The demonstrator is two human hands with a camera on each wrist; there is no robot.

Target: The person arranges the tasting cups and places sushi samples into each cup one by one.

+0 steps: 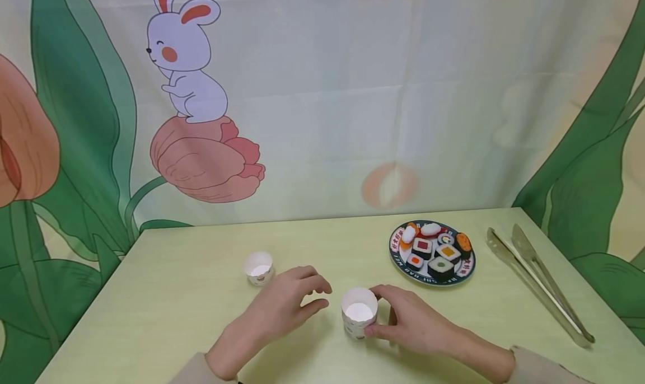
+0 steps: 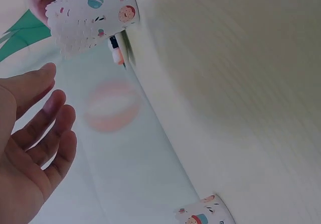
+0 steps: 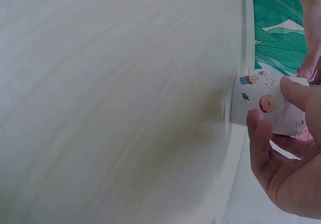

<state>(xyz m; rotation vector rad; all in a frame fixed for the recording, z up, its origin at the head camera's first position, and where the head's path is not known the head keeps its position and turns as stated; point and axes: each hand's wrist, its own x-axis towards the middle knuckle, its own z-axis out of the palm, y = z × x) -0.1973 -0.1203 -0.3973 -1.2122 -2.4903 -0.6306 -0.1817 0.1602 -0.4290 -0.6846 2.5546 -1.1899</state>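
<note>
A white paper baking cup (image 1: 359, 312) with small printed pictures stands upright on the table, right of centre. My right hand (image 1: 415, 321) holds it from the right, thumb at the front and fingers behind, as the right wrist view also shows on the cup (image 3: 266, 102). Left of that cup, my left hand (image 1: 287, 300) hovers with loosely bent fingers and nothing between them. A gap separates the left fingertips from the cup (image 2: 95, 15) in the left wrist view. Farther back on the left stands a second paper baking cup (image 1: 259, 268).
At the back right lies a round plate (image 1: 432, 281) with several toy sushi pieces (image 1: 441, 267). To its right, metal tongs (image 1: 541, 289) lie spread on the pale green table (image 1: 166, 294). A printed cloth (image 1: 322, 104) with a rabbit and tulips hangs behind.
</note>
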